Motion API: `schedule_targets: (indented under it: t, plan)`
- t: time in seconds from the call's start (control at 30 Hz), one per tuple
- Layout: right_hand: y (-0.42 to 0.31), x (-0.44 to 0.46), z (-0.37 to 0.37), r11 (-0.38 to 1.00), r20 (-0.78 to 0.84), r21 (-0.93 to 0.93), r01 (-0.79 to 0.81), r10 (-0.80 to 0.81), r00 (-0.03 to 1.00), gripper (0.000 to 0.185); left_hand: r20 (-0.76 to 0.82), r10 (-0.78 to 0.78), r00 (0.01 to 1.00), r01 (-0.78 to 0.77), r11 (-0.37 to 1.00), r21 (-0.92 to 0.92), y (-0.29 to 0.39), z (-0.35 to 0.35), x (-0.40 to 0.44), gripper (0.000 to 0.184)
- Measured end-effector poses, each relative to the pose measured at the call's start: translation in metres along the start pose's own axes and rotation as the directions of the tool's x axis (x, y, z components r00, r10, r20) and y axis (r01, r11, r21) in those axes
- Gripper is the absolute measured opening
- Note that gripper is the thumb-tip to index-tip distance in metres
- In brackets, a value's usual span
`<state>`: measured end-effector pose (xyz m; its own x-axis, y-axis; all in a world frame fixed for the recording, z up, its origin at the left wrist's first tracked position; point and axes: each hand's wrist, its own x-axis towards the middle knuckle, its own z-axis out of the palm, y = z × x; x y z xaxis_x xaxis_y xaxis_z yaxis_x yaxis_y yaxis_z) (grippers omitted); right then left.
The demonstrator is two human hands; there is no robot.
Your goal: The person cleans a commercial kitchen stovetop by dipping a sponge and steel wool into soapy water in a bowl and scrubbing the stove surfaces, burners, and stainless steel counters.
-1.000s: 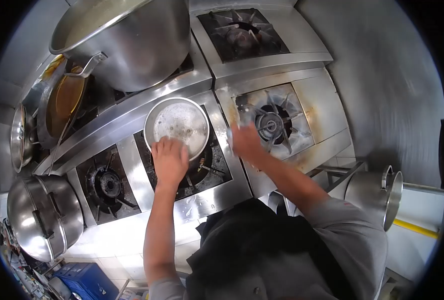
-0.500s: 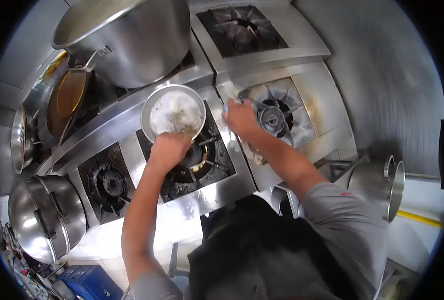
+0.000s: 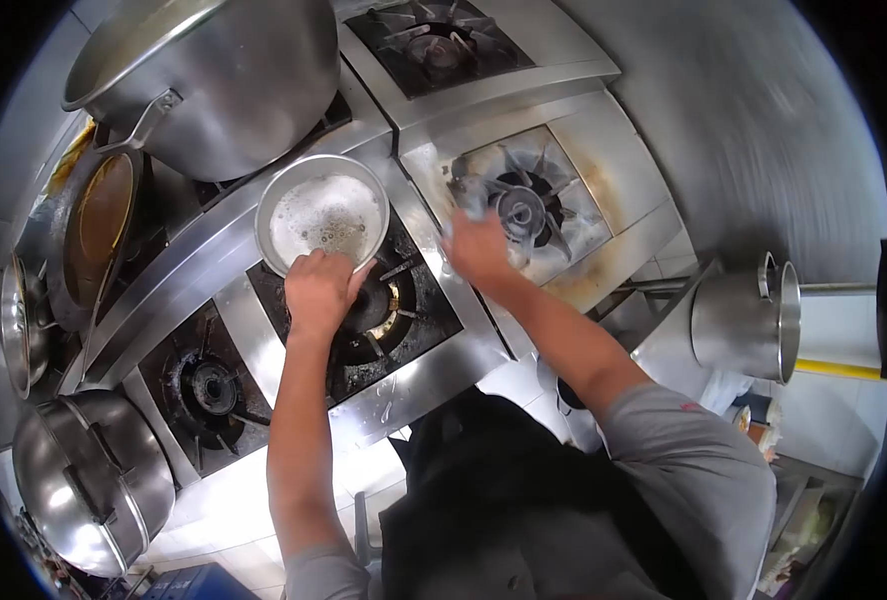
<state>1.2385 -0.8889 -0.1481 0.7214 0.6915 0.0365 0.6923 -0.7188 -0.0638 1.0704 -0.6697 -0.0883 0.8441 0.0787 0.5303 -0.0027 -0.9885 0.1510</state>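
My left hand (image 3: 319, 290) is closed on the near rim of a round metal pan (image 3: 326, 215), which holds a pale, foamy liquid. The pan sits over the back part of a burner (image 3: 379, 310); a yellowish glow shows at the burner's ring. To the right, my right hand (image 3: 478, 243) is over the left edge of another burner grate (image 3: 534, 205). Its fingers are bent and blurred, with something pale and small at their tips that I cannot make out.
A large stockpot (image 3: 214, 90) stands at the back left. Stacked metal bowls (image 3: 94, 480) are at the left front, beside a small burner (image 3: 209, 385). A brown-stained pan (image 3: 104, 220) lies far left. Another pot (image 3: 739, 320) stands at the right.
My left hand has closed on the pan's rim, and the pan has shifted toward the back of its burner. My right hand remains by the right burner. The whole view has turned slightly.
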Motion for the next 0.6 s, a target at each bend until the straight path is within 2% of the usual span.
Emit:
schedule_targets:
  t: [0.03,0.1,0.13,0.2,0.27,0.33,0.37,0.43,0.5,0.57,0.6]
  plan:
    - [-0.004,0.038,0.007,0.999,-0.104,-0.015,0.029,-0.031,0.994,0.039,0.009,-0.004,1.0,0.004,1.0,0.019,-0.001,0.002,0.0,0.035]
    - [-0.013,0.099,0.001,0.998,0.001,-0.003,-0.06,0.06,0.998,0.037,-0.03,0.012,0.999,-0.011,0.999,0.031,0.0,0.005,0.01,0.038]
    - [-0.014,0.096,0.001,0.998,0.009,-0.003,-0.058,0.058,0.998,0.037,-0.052,0.027,0.998,-0.026,0.999,0.027,0.003,0.006,0.009,0.04]
    - [-0.012,0.069,0.0,0.997,-0.029,0.048,-0.062,0.064,0.998,0.037,-0.043,0.014,0.999,-0.014,1.0,0.019,0.006,0.013,0.006,0.039]
    - [0.0,-0.013,-0.002,0.993,0.023,0.103,-0.056,0.054,0.998,0.04,-0.051,0.018,0.999,-0.017,1.0,0.014,0.005,0.015,0.012,0.038]
    - [0.004,-0.099,-0.017,0.991,0.195,-0.043,-0.123,0.13,0.972,0.047,-0.066,0.039,0.997,-0.039,0.999,0.006,0.004,0.015,0.013,0.038]
    - [0.009,-0.112,-0.022,0.991,0.192,-0.048,-0.126,0.133,0.972,0.047,-0.071,0.042,0.997,-0.042,0.999,0.003,0.003,0.015,0.013,0.038]
    - [0.013,-0.127,-0.024,0.983,0.326,0.014,-0.181,0.166,0.931,0.049,-0.061,0.044,0.997,-0.046,0.999,-0.023,0.002,0.013,0.014,0.037]
    - [0.007,-0.07,0.004,0.993,0.125,0.021,-0.113,0.11,0.986,0.044,-0.052,0.045,0.998,-0.046,0.999,-0.021,0.003,0.011,0.016,0.036]
    - [-0.004,0.006,0.002,0.995,-0.044,0.061,-0.081,0.084,0.995,0.04,-0.04,0.042,0.998,-0.043,0.999,-0.022,0.003,0.012,0.017,0.036]
    - [-0.009,0.034,0.0,0.995,-0.045,0.045,-0.088,0.09,0.995,0.036,-0.044,0.048,0.998,-0.049,0.999,-0.015,0.002,0.013,0.018,0.036]
